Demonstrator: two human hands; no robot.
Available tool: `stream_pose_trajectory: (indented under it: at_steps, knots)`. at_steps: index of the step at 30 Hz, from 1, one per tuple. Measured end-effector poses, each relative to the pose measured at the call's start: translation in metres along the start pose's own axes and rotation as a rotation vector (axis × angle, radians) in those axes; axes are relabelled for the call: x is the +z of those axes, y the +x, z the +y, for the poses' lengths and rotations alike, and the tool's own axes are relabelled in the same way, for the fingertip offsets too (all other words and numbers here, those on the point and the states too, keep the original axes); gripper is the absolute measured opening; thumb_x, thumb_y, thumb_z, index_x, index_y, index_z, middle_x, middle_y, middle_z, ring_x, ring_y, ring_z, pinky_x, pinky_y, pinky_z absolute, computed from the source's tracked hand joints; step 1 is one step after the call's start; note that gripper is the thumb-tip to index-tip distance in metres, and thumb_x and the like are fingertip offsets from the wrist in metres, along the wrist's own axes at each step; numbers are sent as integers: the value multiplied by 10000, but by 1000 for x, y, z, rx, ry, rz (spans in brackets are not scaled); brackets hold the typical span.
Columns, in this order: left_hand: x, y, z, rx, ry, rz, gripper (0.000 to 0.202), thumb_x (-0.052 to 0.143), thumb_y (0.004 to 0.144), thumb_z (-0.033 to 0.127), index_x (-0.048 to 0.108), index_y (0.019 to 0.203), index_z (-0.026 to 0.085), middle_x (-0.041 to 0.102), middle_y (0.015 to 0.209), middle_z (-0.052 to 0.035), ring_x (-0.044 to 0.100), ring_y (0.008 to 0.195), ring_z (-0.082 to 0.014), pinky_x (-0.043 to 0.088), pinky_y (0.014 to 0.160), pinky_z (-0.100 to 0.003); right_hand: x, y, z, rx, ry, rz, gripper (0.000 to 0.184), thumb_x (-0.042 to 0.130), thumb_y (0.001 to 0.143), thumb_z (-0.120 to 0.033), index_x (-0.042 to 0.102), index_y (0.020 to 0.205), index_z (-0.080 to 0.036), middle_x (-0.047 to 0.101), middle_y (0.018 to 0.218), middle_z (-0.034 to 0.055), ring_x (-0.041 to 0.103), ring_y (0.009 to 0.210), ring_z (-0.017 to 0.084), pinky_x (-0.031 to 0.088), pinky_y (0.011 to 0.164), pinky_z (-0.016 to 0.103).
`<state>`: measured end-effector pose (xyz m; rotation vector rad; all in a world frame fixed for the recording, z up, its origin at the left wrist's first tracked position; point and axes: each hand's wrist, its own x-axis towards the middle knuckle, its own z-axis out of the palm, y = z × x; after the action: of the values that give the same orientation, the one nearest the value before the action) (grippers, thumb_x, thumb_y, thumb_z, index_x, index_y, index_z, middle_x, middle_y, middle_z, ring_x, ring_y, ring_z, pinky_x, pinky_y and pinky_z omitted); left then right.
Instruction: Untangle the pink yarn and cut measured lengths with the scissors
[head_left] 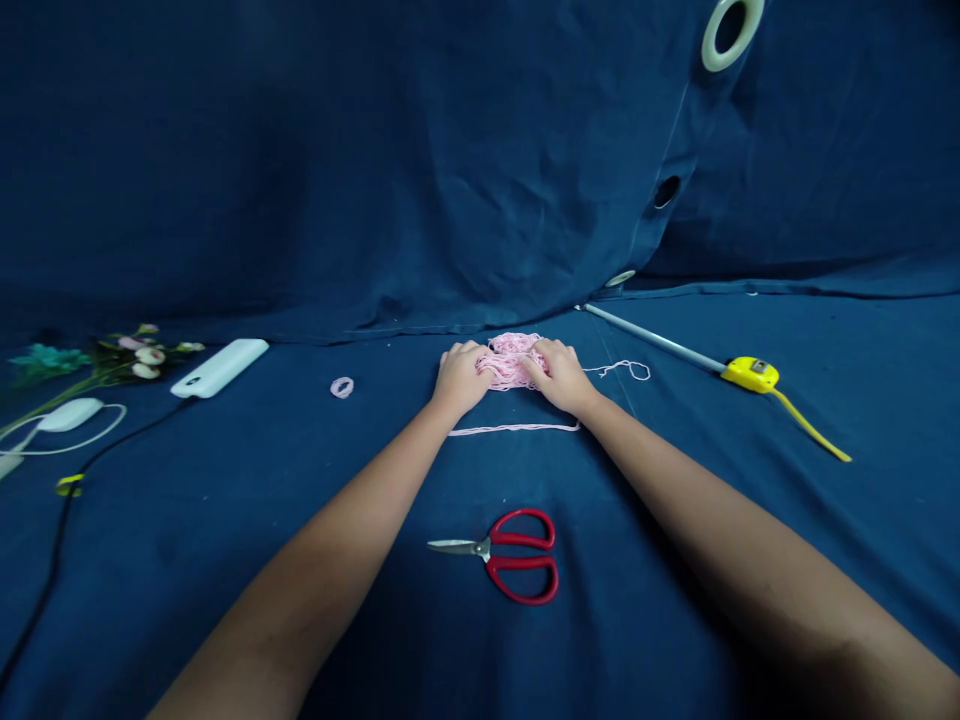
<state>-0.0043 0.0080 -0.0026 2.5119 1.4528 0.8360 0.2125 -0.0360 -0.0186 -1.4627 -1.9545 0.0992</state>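
Left hand point(459, 378) and right hand point(558, 376) lie spread on a loose tangle of pink yarn point(510, 360), nothing pinched; a pink strand point(514, 429) trails free, red-handled steel scissors point(510, 556) untouched on navy cloth point(225, 570).

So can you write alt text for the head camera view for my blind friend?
The left hand and right hand press on a tangled pile of pink yarn on dark blue cloth. Red-handled scissors lie nearer the person, and a yellow tape measure lies to the right.

Yarn point(510, 360) pale pink, scissors point(517, 540) red-handled, cloth point(225, 560) seemingly navy.
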Motion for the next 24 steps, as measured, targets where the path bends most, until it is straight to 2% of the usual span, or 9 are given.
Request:
stream_pose_trajectory:
  at_steps: [2,5,8,10,12,16,19,22,24]
  knots:
    - [-1,1,1,52,-39,-22,192,582,834,139,712,934,239,733,1086,-50,607,1078,-291,449,970,-437,0,-1,0,-22,13,-17,339,545,1018,-517,643,1167,-228,706,1170,114,587,1087,324,421,971,480]
    - [-4,2,2,94,-97,-53,165,538,830,119,665,813,222,723,1025,-52,607,1016,-271,465,937,-414,0,-3,-1,-73,-19,-59,551,687,915,-561,615,1351,-232,665,1316,135,565,1184,360,413,1013,512]
    - [-5,3,3,80,-112,-43,172,521,824,99,606,733,218,708,955,-52,606,964,-257,461,900,-396,1,-3,-1,-92,-51,-78,502,690,922,-597,681,1259,-226,681,1253,134,573,1174,358,405,1002,503]
    - [-5,2,3,32,-92,-8,169,542,826,108,580,704,219,693,901,-48,606,935,-257,452,869,-394,1,-2,0,-85,-27,-54,363,620,994,-552,720,1117,-226,708,1153,111,601,1126,325,395,985,473]
    - [-5,2,2,-34,-55,32,170,588,833,141,571,684,220,685,872,-45,607,921,-264,441,842,-399,1,-1,1,-63,9,-4,322,546,1053,-493,725,1020,-228,726,1073,87,630,1062,291,383,960,442]
    - [-3,0,2,-113,19,82,55,704,833,224,664,796,233,709,948,-53,620,968,-295,434,856,-426,1,-1,2,-9,-21,86,296,535,1065,-437,725,986,-224,735,1013,78,646,997,276,357,924,420]
    - [-1,-1,1,-104,28,106,129,722,834,223,720,957,258,725,1043,-58,620,1039,-319,440,897,-451,1,-1,3,35,-98,114,222,589,1019,-390,719,971,-216,728,981,88,630,978,291,352,922,432]
    - [-1,-1,0,-36,-3,81,158,681,839,177,727,971,252,725,1049,-57,616,1048,-310,455,916,-450,1,-1,2,78,-133,127,167,619,963,-351,713,973,-214,722,993,103,610,1004,316,364,931,453]
    - [-1,0,1,56,-43,49,180,654,835,148,725,971,242,723,1044,-50,612,1039,-292,465,931,-439,1,-2,1,63,-103,125,201,638,932,-353,714,1056,-215,715,1066,111,598,1059,330,379,951,465]
